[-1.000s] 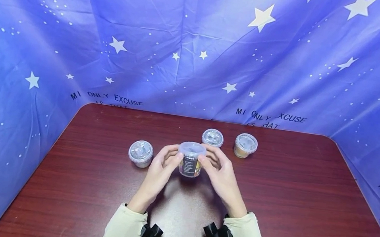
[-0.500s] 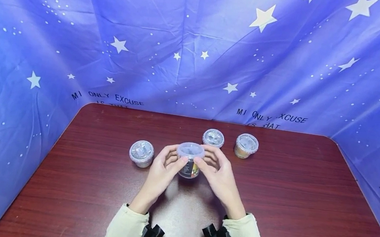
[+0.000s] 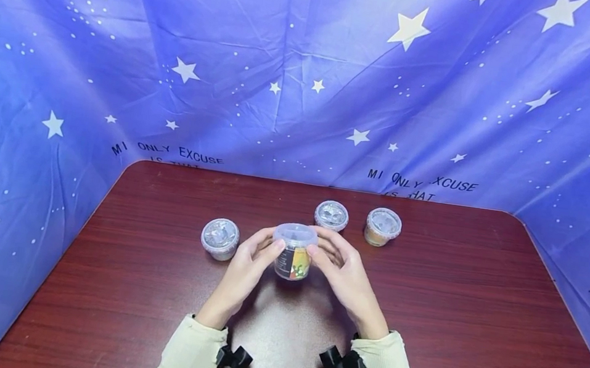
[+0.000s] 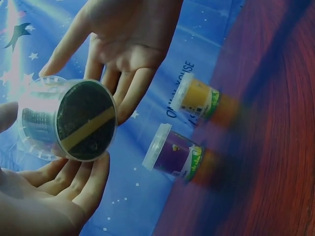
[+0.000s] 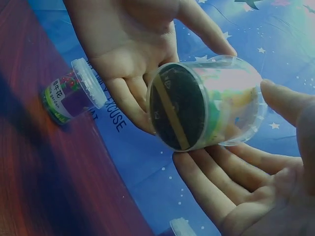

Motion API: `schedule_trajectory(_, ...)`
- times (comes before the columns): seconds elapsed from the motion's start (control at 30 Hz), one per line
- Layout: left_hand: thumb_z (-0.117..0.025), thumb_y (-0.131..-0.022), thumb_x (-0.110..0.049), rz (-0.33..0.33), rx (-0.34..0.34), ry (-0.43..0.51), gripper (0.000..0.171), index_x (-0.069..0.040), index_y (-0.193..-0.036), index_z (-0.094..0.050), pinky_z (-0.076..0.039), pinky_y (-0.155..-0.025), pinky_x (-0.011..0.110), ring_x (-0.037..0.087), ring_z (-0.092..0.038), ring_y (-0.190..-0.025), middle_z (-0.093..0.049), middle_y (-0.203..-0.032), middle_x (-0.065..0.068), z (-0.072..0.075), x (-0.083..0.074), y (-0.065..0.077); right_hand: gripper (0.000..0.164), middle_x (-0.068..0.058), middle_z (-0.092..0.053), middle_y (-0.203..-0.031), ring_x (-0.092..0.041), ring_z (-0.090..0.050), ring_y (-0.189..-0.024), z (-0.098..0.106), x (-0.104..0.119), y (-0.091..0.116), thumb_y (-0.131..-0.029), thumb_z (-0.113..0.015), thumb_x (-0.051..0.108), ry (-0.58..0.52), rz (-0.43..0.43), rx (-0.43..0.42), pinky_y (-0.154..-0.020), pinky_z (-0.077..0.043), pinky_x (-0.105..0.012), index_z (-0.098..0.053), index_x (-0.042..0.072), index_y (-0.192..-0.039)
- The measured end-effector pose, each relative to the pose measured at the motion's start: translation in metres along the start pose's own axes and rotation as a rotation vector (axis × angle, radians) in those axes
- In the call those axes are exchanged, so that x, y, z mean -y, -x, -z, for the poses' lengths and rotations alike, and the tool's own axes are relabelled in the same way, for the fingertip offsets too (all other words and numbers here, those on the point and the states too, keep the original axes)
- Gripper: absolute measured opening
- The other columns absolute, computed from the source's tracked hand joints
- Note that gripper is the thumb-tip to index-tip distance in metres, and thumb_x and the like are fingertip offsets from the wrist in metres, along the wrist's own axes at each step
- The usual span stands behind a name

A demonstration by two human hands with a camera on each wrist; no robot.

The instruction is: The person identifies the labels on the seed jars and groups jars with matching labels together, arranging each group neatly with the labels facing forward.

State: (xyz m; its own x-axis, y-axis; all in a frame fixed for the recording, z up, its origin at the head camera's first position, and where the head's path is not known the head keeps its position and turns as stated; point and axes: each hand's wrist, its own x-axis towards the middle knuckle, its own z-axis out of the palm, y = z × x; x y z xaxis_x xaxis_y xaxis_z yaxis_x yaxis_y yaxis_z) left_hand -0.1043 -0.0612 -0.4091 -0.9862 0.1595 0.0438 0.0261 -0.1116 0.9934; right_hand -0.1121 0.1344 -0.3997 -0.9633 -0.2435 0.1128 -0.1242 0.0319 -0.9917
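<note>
Between both hands, above the table, is a clear plastic tub [image 3: 292, 263] with a pale translucent top and a black and yellow label. My left hand [image 3: 248, 260] grips its left side, thumb at the front below the rim and fingers behind. On the opposite side my right hand [image 3: 341, 271] holds it the same way. From below, the left wrist view shows the tub's dark base [image 4: 86, 120] crossed by a yellowish strip. The right wrist view shows the tub [image 5: 209, 105] held between the fingers and thumbs of both hands.
On the dark red wooden table [image 3: 449, 329] stand three similar lidded tubs: one tub [image 3: 219, 239] left of my left hand, another tub [image 3: 331, 214] behind my right hand, and a third tub [image 3: 382, 226] farther right. A blue star-print cloth [image 3: 293, 115] hangs around the table.
The held tub has turned between my fingers, so its label shows less black text and more yellow picture. My thumbs shifted inward and then back apart. The three tubs on the table stay put.
</note>
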Motion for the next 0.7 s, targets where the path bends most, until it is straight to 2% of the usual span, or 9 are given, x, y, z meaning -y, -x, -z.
schedule_trajectory(0.13,-0.056,-0.101,-0.016,0.002,0.014,0.016,0.039,0.001,-0.135,-0.053,-0.049,-0.099,0.027,0.015,-0.06,-0.113,-0.062,-0.126,0.02,0.0002,0.0011,0.0001,0.039,-0.013,-0.068,-0.123,-0.013,-0.065,-0.11,0.002,-0.001,0.0006,-0.098,-0.064,0.018,0.034,-0.006,-0.005,-0.092,-0.052,-0.025,-0.058,0.01,-0.135)
schedule_trajectory(0.27,-0.058,-0.1,-0.014,-0.033,-0.006,0.018,0.04,0.003,-0.136,-0.051,-0.049,-0.099,0.024,0.014,-0.06,-0.115,-0.06,-0.128,0.021,-0.0007,0.002,-0.0005,0.039,-0.011,-0.069,-0.12,-0.014,-0.065,-0.109,0.003,-0.0026,0.0005,-0.096,-0.066,0.018,0.033,0.008,-0.042,-0.092,-0.052,-0.025,-0.059,0.01,-0.134)
schedule_trajectory(0.43,-0.061,-0.097,-0.012,-0.062,-0.04,0.011,0.042,0.001,-0.136,-0.051,-0.049,-0.101,0.025,0.021,-0.06,-0.117,-0.06,-0.128,0.02,-0.0046,0.0009,-0.0002,0.039,-0.009,-0.07,-0.117,-0.017,-0.065,-0.109,0.0024,-0.0041,0.0002,-0.094,-0.069,0.017,0.017,0.016,-0.073,-0.092,-0.052,-0.026,-0.059,0.01,-0.132)
schedule_trajectory(0.57,-0.063,-0.096,-0.011,-0.071,-0.041,0.012,0.043,0.001,-0.136,-0.051,-0.048,-0.102,0.027,0.027,-0.059,-0.119,-0.059,-0.129,0.02,-0.0065,0.0007,-0.0003,0.04,-0.01,-0.069,-0.116,-0.018,-0.064,-0.11,0.0012,-0.0019,0.0004,-0.093,-0.071,0.016,0.013,0.017,-0.072,-0.093,-0.053,-0.027,-0.059,0.01,-0.131)
schedule_trajectory(0.7,-0.063,-0.096,-0.01,-0.068,-0.04,0.012,0.043,0.002,-0.135,-0.052,-0.049,-0.101,0.027,0.024,-0.061,-0.115,-0.06,-0.127,0.021,-0.0057,0.0011,-0.0004,0.039,-0.014,-0.068,-0.118,-0.017,-0.064,-0.109,0.0019,-0.0002,0.0003,-0.093,-0.07,0.013,0.012,0.025,-0.058,-0.093,-0.053,-0.027,-0.058,0.008,-0.13)
